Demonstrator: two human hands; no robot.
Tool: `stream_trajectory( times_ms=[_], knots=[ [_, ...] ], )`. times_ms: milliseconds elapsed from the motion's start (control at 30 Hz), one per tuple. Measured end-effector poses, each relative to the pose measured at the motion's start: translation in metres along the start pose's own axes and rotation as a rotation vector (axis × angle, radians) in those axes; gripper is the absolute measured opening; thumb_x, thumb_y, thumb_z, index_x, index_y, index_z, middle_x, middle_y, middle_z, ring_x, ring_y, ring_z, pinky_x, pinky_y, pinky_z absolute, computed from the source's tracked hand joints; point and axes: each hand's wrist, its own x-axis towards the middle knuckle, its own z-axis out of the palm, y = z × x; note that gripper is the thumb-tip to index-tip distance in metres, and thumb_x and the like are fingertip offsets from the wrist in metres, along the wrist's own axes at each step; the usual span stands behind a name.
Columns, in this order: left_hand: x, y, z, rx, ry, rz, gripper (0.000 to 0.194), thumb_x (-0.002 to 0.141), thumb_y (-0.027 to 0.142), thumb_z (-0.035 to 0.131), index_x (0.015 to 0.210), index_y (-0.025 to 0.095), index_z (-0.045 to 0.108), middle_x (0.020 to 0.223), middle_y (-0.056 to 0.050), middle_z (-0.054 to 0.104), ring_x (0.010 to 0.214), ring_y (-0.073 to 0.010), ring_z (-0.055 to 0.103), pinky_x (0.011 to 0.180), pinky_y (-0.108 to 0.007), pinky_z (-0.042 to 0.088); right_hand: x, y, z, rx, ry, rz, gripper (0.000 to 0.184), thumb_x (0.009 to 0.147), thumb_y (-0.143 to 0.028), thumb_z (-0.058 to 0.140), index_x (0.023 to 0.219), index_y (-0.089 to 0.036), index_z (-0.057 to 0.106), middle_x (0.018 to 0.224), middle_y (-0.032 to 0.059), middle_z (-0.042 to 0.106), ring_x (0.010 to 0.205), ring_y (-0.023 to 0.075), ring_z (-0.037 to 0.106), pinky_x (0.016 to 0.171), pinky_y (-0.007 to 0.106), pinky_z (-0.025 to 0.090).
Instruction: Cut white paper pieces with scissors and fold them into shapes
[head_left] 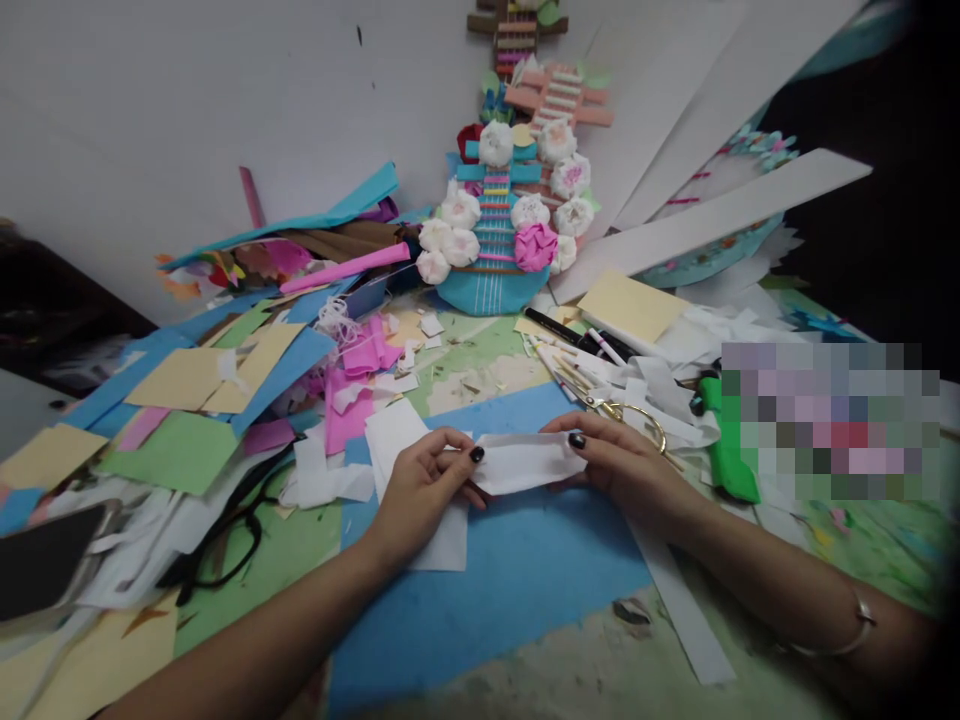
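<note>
Spanning the two hands: one narrow strip of plain white paper (525,466), raised in front of the person, above a flat sky-blue sheet (517,590) on the paper-strewn table.

Stage, as I judge it from where I stand: handling and shaping the strip, its length held level. Whether it is folded or single, I cannot tell. A next move would call for an even pinch at both ends and light fingers, since thin paper creases easily.

Left hand (427,472): gripping the strip's left end, dark-nailed thumb on the near face, fingers curled. Forearm slanting in from the lower left.

Right hand (634,468): gripping the right end, one dark-nailed digit over the near face, other fingers partly hidden behind. Forearm slanting in from the lower right, a thin silver-coloured bangle (865,612) at the wrist.

Adjacent items: loose white paper pieces (444,545), beneath and beside the left hand; scissors with gold-coloured ring handles (598,403), just beyond the right hand; a long white strip (694,620), lying under the right forearm.
</note>
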Motion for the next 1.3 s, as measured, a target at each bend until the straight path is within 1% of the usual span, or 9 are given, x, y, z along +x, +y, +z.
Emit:
stream_trajectory(
  times_ms=[100, 367, 500, 600, 667, 800, 900, 1100, 1300],
  knots=[
    [0.004, -0.001, -0.003, -0.051, 0.004, -0.037, 0.032, 0.077, 0.041, 0.067, 0.087, 0.015, 0.05, 0.054, 0.0, 0.067, 0.047, -0.0116, 0.063, 0.048, -0.017, 0.049, 0.001, 0.001, -0.002, 0.187, -0.008, 0.071, 0.032, 0.075, -0.034, 0.07, 0.1, -0.016, 0.059, 0.085, 0.0052, 0.066, 0.074, 0.018, 0.069, 0.071, 0.031, 0.055],
    [0.004, -0.007, -0.007, -0.111, -0.035, -0.058, 0.036, 0.077, 0.042, 0.067, 0.092, 0.014, 0.052, 0.057, -0.002, 0.068, 0.05, -0.0139, 0.066, 0.049, -0.02, 0.053, 0.005, 0.003, -0.002, 0.21, -0.03, 0.08, 0.028, 0.079, -0.03, 0.068, 0.099, -0.013, 0.06, 0.07, 0.0077, 0.071, 0.064, 0.0166, 0.07, 0.058, 0.023, 0.056],
    [0.003, -0.01, -0.014, -0.179, -0.161, -0.007, 0.036, 0.078, 0.034, 0.068, 0.101, 0.013, 0.051, 0.069, -0.006, 0.07, 0.063, -0.0181, 0.07, 0.056, -0.023, 0.056, 0.005, 0.003, -0.002, 0.192, -0.023, 0.09, 0.029, 0.079, -0.031, 0.068, 0.1, -0.013, 0.058, 0.069, 0.0075, 0.071, 0.064, 0.0175, 0.071, 0.058, 0.023, 0.056],
    [0.003, -0.009, -0.017, -0.237, -0.269, 0.053, 0.05, 0.072, 0.021, 0.073, 0.113, 0.014, 0.045, 0.08, -0.007, 0.071, 0.074, -0.0201, 0.07, 0.062, -0.026, 0.057, 0.003, 0.002, -0.001, 0.181, -0.013, 0.102, 0.03, 0.078, -0.031, 0.068, 0.1, -0.013, 0.057, 0.068, 0.0075, 0.072, 0.063, 0.0174, 0.071, 0.058, 0.023, 0.056],
    [0.003, -0.008, -0.016, -0.239, -0.302, 0.093, 0.059, 0.07, 0.014, 0.073, 0.118, 0.017, 0.04, 0.084, -0.006, 0.071, 0.076, -0.0183, 0.069, 0.067, -0.028, 0.058, 0.002, 0.002, -0.001, 0.182, -0.008, 0.104, 0.03, 0.078, -0.031, 0.067, 0.099, -0.013, 0.057, 0.067, 0.0074, 0.071, 0.062, 0.017, 0.07, 0.057, 0.023, 0.056],
    [0.003, -0.005, -0.012, -0.191, -0.275, 0.153, 0.055, 0.07, 0.007, 0.072, 0.111, 0.022, 0.038, 0.085, -0.003, 0.072, 0.074, -0.0136, 0.069, 0.07, -0.024, 0.057, 0.002, 0.002, -0.002, 0.191, 0.007, 0.097, 0.028, 0.077, -0.028, 0.067, 0.099, -0.014, 0.056, 0.066, 0.0068, 0.071, 0.061, 0.0172, 0.071, 0.057, 0.023, 0.056],
    [0.002, -0.004, -0.01, -0.152, -0.231, 0.17, 0.047, 0.072, 0.009, 0.071, 0.105, 0.021, 0.04, 0.083, -0.003, 0.073, 0.073, -0.0151, 0.07, 0.067, -0.023, 0.057, 0.001, 0.002, -0.002, 0.172, -0.006, 0.09, 0.028, 0.077, -0.029, 0.067, 0.099, -0.014, 0.057, 0.067, 0.0071, 0.072, 0.062, 0.0175, 0.071, 0.056, 0.023, 0.056],
    [0.002, -0.005, -0.01, -0.133, -0.211, 0.109, 0.047, 0.074, 0.013, 0.071, 0.112, 0.018, 0.042, 0.082, -0.006, 0.074, 0.076, -0.0177, 0.072, 0.07, -0.025, 0.058, -0.001, 0.001, -0.001, 0.14, -0.038, 0.059, 0.033, 0.077, -0.034, 0.069, 0.1, -0.013, 0.058, 0.068, 0.0071, 0.072, 0.065, 0.0178, 0.071, 0.058, 0.023, 0.056],
    [0.004, -0.003, -0.007, -0.119, -0.13, -0.003, 0.047, 0.069, 0.015, 0.075, 0.107, 0.015, 0.047, 0.076, -0.006, 0.073, 0.073, -0.0175, 0.071, 0.067, -0.023, 0.057, -0.001, 0.0, 0.001, 0.147, -0.009, 0.068, 0.034, 0.075, -0.034, 0.071, 0.099, -0.012, 0.061, 0.075, 0.0065, 0.072, 0.066, 0.0166, 0.071, 0.06, 0.023, 0.057]
  ],
)
